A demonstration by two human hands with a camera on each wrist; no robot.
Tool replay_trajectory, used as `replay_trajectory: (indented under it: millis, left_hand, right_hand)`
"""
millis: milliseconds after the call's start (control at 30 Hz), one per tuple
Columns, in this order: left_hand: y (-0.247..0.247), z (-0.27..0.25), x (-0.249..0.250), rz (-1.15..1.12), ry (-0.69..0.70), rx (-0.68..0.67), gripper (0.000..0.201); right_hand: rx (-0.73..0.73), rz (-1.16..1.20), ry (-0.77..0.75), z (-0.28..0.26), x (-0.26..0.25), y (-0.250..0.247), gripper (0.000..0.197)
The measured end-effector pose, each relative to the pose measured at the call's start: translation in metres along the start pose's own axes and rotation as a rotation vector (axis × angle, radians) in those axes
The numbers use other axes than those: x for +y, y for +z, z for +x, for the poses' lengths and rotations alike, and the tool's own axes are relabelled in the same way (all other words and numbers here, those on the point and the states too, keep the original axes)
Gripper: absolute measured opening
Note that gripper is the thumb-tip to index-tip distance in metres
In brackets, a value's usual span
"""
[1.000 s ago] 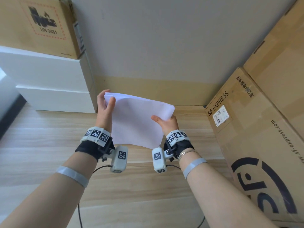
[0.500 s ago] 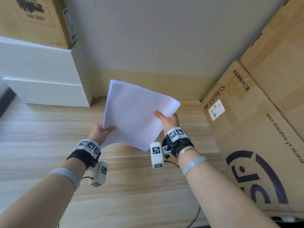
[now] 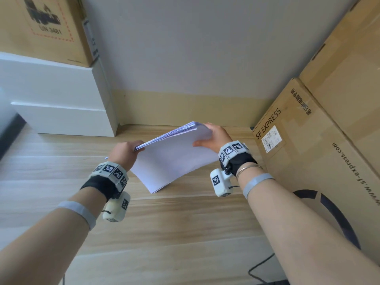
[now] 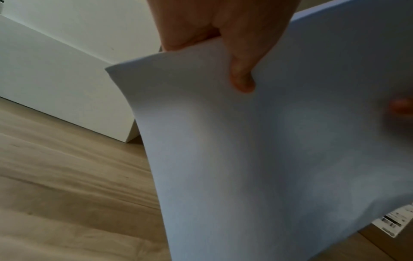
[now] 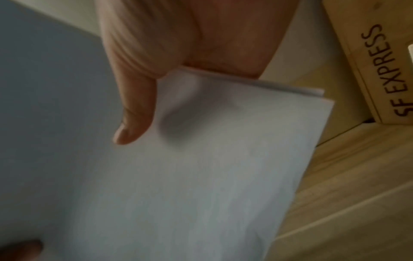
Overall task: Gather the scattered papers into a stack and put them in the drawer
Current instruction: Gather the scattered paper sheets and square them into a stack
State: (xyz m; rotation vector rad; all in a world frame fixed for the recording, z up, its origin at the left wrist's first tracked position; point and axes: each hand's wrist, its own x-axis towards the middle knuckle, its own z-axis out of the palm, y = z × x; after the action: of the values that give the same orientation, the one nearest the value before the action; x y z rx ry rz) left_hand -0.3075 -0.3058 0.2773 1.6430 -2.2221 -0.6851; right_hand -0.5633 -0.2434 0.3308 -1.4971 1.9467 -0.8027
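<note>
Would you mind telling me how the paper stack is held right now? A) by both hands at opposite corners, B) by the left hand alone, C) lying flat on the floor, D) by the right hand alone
A: the left hand grips one corner of the paper stack and the right hand the opposite one, with one stack corner pointing down at the floor.

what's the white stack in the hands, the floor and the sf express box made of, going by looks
Stack of sheets: thin matte white paper; it bows between the left hand and right hand, and layered edges show.
Floor: pale wood-look planks with grain and seams, low sheen; real wood or laminate, hard to tell.
SF Express box: brown matte cardboard, printed, with a stuck-on label.
</note>
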Motion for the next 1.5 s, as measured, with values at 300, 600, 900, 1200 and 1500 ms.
replay_trajectory:
  millis: [300, 600, 900, 1200, 1500]
  left_hand:
    - [-0.007, -0.003, -0.012, -0.103, -0.037, 0.108, 0.016]
    - [0.024, -0.013, -0.045, -0.892, -0.397, -0.186, 0.083]
    - [0.037, -0.009, -0.016, -0.789, -0.211, 0.119, 0.034]
    - [0.064, -0.024, -0.017, -0.921, -0.353, 0.032, 0.028]
    - [0.065, -0.028, -0.016, -1.043, -0.345, 0.104, 0.030]
  right_hand:
    - [0.141, 0.172, 0.352, -0.009, 0.033, 0.024, 0.042]
    - [0.240, 0.543, 0.368, -0.032, 0.047, 0.028, 0.013]
    - [0.284, 0.567, 0.389, -0.045, 0.064, 0.044, 0.028]
    - [0.234, 0.581, 0.513, -0.060, 0.083, 0.079, 0.023]
    - [0.367, 0.676, 0.506, -0.049, 0.069, 0.081, 0.020]
